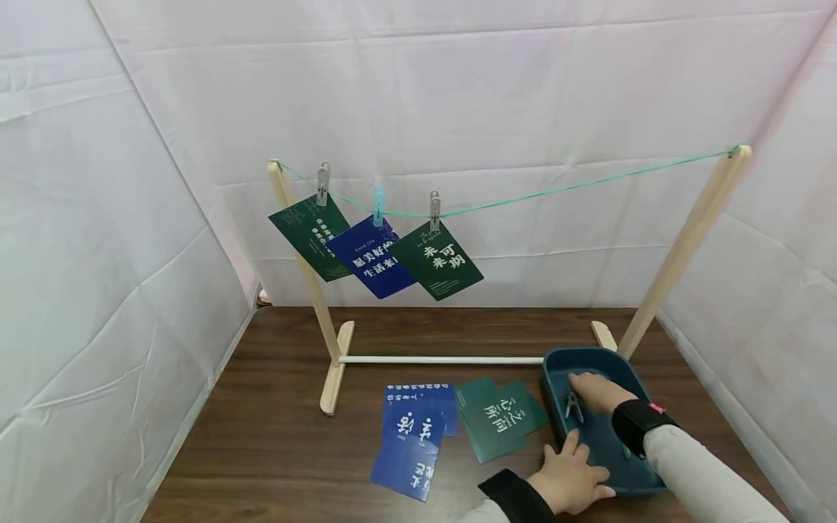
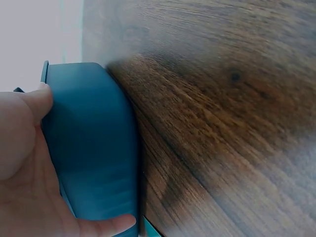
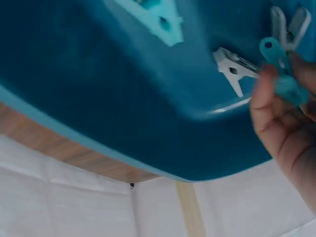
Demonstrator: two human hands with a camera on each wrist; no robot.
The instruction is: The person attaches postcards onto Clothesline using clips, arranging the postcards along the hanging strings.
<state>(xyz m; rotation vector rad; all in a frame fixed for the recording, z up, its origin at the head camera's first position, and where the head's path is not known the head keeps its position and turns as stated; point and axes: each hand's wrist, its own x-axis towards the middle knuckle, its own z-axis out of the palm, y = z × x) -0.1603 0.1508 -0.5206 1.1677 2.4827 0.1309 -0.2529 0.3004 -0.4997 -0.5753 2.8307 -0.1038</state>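
My right hand (image 1: 596, 392) reaches into the dark blue plastic bin (image 1: 628, 472). In the right wrist view its thumb and fingers pinch a teal clothespin (image 3: 274, 52). Grey clothespins (image 3: 232, 66) lie beside it on the bin floor, and another teal clothespin (image 3: 165, 22) is at the top of that view. My left hand (image 1: 570, 476) rests against the near left side of the bin with its fingers spread. In the left wrist view, one straight finger lies along the bin's outer wall (image 2: 94, 143) and the thumb is at the rim.
A wooden stand (image 1: 686, 247) carries a green string (image 1: 556, 190). Clothespins hold a green card (image 1: 307, 236), a blue card (image 1: 373, 258) and another green card (image 1: 438, 269) on it. Blue cards (image 1: 405, 465) and green cards (image 1: 487, 428) lie overlapping on the table (image 1: 261, 450).
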